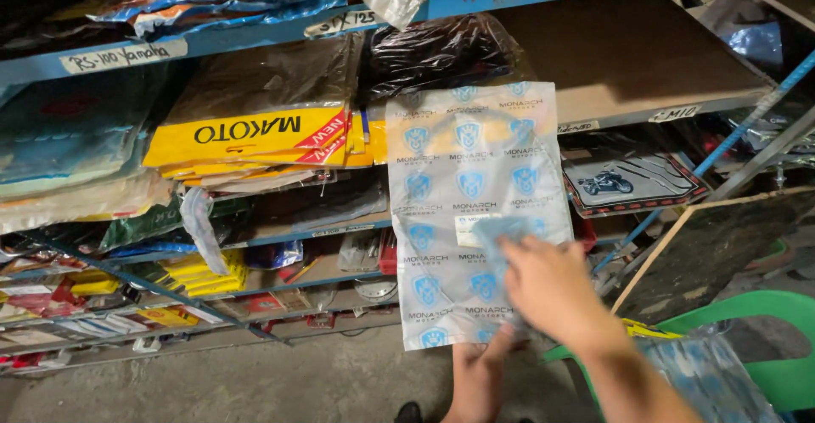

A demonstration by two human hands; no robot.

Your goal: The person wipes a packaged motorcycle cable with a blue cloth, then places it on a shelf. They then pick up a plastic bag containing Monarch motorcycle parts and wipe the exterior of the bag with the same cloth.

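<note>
Clear printed bag (463, 185) held upright before shelves (280, 32); left hand (477, 376) pinches its bottom at 6 o'clock, right hand (548, 287), blurred, presses its lower face; yellow packs (255, 138) at 9 o'clock.

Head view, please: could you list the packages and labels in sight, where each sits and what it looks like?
Clear flat bag: centre, rectangular, blue shield prints, held by left hand and right hand.
Yellow packets: stacked on the shelf left of it, red corner.
Motorcycle-picture packet: right shelf, flat, dark, red-edged.
Dark shiny bag: above the clear bag.
Paper labels: white handwritten strips on blue shelf edges.
</note>
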